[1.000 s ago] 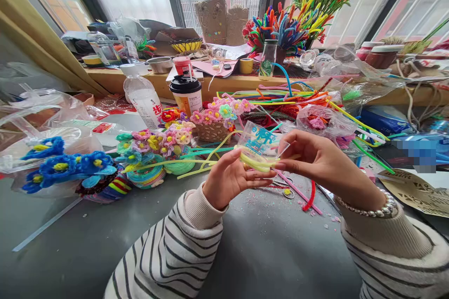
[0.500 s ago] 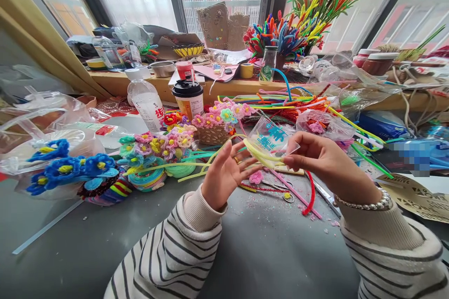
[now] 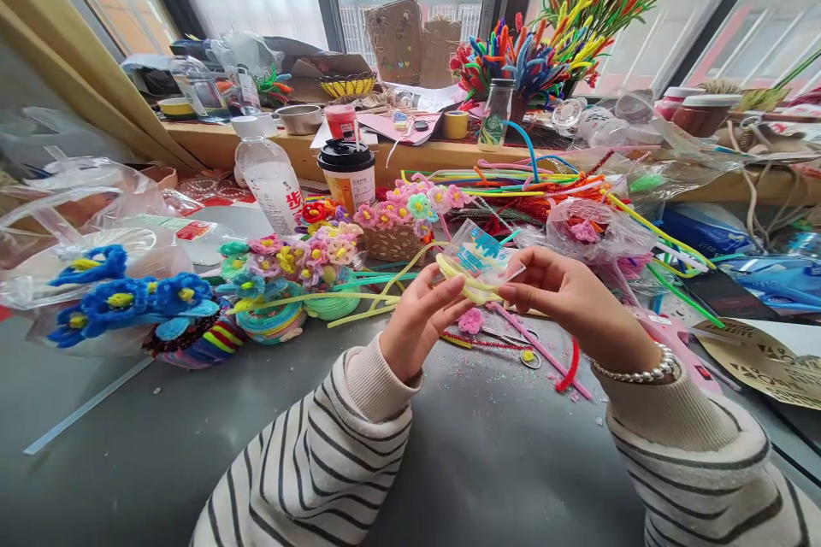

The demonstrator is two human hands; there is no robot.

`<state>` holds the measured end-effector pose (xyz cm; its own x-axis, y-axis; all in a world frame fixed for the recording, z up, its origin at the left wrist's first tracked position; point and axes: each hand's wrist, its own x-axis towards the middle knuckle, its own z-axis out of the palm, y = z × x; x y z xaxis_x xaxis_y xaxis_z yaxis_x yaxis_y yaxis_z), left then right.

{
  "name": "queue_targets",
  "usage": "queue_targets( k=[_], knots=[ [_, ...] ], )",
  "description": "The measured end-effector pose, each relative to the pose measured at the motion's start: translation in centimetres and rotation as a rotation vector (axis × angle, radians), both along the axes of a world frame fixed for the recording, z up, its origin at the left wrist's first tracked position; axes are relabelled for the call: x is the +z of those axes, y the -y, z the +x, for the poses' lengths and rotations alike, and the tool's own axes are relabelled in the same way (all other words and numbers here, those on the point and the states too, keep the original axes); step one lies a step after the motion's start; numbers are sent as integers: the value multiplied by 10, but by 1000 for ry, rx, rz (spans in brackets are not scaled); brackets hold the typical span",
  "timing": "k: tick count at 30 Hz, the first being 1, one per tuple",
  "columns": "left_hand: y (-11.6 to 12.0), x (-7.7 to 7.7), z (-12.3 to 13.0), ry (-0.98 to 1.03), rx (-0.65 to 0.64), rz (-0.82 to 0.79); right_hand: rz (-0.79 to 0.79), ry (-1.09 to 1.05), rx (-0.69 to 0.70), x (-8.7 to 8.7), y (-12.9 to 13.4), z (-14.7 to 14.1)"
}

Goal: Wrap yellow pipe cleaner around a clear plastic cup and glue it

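My left hand [image 3: 416,329] is closed, thumb and fingers around one side of a coiled pale yellow pipe cleaner [image 3: 473,283]. A clear plastic piece with blue print [image 3: 480,249] stands at the coil, its lower edge against the yellow strand. From the right, my right hand [image 3: 581,308] pinches the coil's other side by the corner of the clear piece; its fingertips partly hide the contact. Below the hands lie a pink fuzzy flower [image 3: 471,320], a pink pipe cleaner [image 3: 545,354] and a red one [image 3: 569,366].
Blue pipe-cleaner flowers [image 3: 119,301] and pink flowers [image 3: 327,246] sit at the left. Behind stand a plastic bottle [image 3: 273,179] and a lidded cup [image 3: 347,175]. Loose pipe cleaners [image 3: 545,184] pile up at the back. A pink tool [image 3: 673,338] lies partly behind my right wrist.
My left thumb has come down onto the yellow coil, and that hand has closed from its spread pose. My right hand has moved slightly left, bringing both hands closer together. The view has shifted slightly.
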<state>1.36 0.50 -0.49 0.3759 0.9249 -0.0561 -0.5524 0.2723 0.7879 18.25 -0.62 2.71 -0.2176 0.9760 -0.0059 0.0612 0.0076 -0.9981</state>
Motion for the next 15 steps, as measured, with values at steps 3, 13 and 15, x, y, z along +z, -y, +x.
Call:
queue_targets(
  k=[3,13,15],
  knots=[
    [0,0,0,19,26,-17,11,14,-19,0,1,-3],
    [1,1,1,58,37,-51,26,25,-24,-2,1,-7],
    [1,1,1,65,34,-58,34,10,-13,-5,1,-9]
  ],
)
